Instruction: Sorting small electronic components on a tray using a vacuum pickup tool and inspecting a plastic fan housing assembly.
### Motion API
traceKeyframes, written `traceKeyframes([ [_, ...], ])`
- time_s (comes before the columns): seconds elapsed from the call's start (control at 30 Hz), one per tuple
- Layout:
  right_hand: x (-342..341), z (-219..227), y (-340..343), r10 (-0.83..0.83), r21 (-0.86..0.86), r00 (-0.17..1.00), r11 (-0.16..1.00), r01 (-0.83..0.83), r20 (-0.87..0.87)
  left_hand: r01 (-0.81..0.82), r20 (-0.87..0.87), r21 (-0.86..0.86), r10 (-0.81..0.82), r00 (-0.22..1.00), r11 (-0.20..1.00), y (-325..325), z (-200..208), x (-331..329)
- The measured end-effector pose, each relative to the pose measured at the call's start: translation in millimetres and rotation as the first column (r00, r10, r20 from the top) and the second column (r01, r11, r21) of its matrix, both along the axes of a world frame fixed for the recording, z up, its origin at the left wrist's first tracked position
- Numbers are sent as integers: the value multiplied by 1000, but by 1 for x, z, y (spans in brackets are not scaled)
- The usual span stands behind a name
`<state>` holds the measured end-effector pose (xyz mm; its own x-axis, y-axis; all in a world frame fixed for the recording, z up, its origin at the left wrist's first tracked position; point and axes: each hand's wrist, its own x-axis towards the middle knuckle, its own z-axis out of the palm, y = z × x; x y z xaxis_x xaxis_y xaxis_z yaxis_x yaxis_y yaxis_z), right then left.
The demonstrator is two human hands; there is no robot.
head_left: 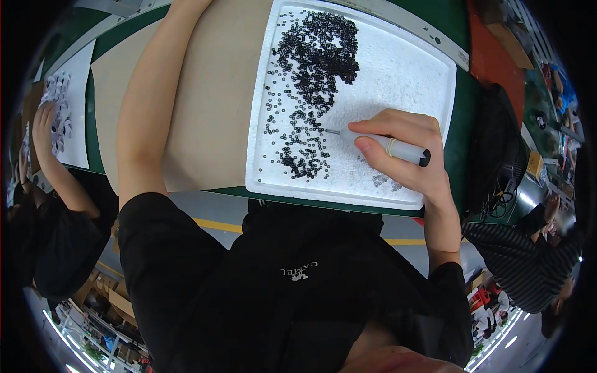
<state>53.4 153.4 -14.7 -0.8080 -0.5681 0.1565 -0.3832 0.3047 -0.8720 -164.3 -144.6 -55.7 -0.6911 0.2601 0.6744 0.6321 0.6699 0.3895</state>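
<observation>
Plastic-looking, probably light, stiff: gripping white pen tool (407, 151) by barrel (403, 149) in right hand (427, 128), poising tip (333, 131) beside likely slippery black rings (317, 87) on foam tray (392, 62); not seeing left hand, cannot tell.

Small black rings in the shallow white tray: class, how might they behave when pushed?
The small black rings probably scatter easily, lying loose. Most appear flat, so sliding seems likelier than rolling. Being tiny, each is probably light.

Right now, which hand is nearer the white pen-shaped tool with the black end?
Right: the right hand holds the tool. The left hand is out of view; its forearm runs off the top edge.
</observation>
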Motion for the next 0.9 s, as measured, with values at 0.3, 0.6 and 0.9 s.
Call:
traceKeyframes([
  [0.3, -6, -2, -4, 15, 49, 999, 999, -17, 40, -43, 86, -19, 45, 995, 999, 0, 1, 7],
  [0.6, -15, 9, 14, -115, -259, 984, 955, 148, 137, -147, -7, 114, 149, 989, 982, -9, -2, -23],
  [0.9, -14, 29, 47, -180, -499, 851, 743, 446, 493, -278, 436, 892, -515, 738, 356, 109, 84, 51],
])
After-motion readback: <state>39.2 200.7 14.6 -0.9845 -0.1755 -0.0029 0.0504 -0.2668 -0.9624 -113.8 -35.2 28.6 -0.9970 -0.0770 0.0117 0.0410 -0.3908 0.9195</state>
